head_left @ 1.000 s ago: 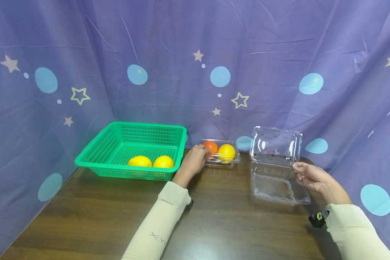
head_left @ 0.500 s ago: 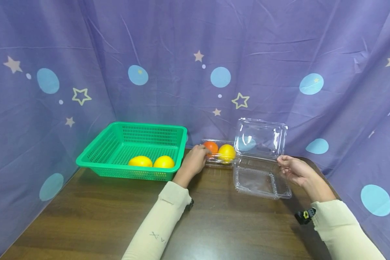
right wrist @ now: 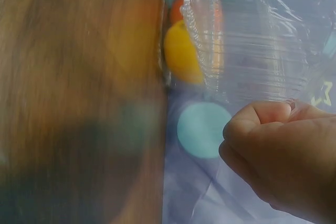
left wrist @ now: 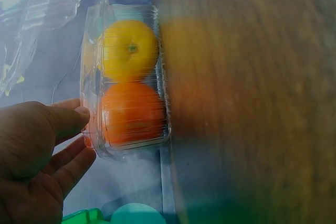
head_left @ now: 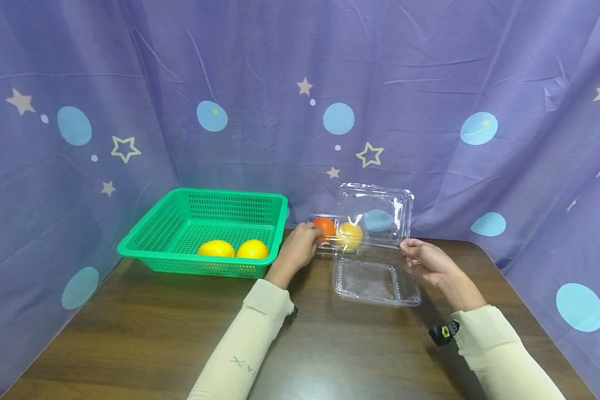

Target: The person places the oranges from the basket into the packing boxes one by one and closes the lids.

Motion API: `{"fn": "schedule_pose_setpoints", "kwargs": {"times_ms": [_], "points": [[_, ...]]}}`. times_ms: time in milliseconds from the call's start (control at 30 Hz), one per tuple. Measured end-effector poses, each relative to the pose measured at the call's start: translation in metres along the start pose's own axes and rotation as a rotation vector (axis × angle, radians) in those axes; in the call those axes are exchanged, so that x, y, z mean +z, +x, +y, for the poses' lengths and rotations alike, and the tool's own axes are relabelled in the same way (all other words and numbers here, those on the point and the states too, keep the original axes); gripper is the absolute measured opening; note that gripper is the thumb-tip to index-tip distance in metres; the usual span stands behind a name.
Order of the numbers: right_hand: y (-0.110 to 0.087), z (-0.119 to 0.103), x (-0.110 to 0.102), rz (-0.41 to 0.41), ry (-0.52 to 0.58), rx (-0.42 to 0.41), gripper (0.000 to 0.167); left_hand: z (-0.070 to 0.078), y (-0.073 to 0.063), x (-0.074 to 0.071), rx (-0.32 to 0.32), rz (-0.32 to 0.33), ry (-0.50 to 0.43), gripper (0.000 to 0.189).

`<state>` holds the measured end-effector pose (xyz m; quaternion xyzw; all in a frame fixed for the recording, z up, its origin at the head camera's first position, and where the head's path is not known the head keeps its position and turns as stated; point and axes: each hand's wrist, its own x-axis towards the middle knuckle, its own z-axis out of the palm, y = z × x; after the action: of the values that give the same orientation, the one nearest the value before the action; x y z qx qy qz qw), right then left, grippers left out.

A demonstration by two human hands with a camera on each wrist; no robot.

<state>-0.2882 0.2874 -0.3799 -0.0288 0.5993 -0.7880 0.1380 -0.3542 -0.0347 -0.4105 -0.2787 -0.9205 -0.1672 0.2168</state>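
Remotely, on my head view, I saw the left hand point(head_left: 300, 244) gripping the near left end of a clear box point(head_left: 326, 250) on the table point(head_left: 350, 339). An orange fruit point(head_left: 324, 228) and a yellow fruit point(head_left: 350, 236) sat side by side inside. The right hand point(head_left: 428, 264) pinched the right side of an open box point(head_left: 367, 278), its lid raised and partly overlapping the yellow fruit. Left of both stood a green basket point(head_left: 232, 193) with two yellow fruits point(head_left: 252, 249) along its near side. My left wrist view showed thumb and fingers on the clear box's edge, beside the orange fruit. On my right wrist view, thumb and forefinger closed on the open box's thin plastic.
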Motion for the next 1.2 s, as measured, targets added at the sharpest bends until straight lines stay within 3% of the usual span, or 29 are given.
{"fn": "schedule_pose_setpoints", "kwargs": {"times_ms": [200,467,700,1200], "points": [[0.006,0.009,0.011,-0.007,0.01,-0.001,0.03,0.004,-0.001,-0.006,-0.004,0.007,0.07,0.015],[0.015,0.019,0.025,-0.009,0.013,0.007,0.03,0.013,0.0,-0.042,-0.077,0.064,0.12,0.016],[0.024,0.031,0.033,0.001,0.023,-0.004,0.03,0.0,-0.005,-0.055,-0.097,0.082,0.106,0.014],[0.034,0.041,0.044,-0.014,0.024,-0.013,0.029,-0.039,-0.032,-0.099,-0.204,-0.046,0.054,0.025]]}}
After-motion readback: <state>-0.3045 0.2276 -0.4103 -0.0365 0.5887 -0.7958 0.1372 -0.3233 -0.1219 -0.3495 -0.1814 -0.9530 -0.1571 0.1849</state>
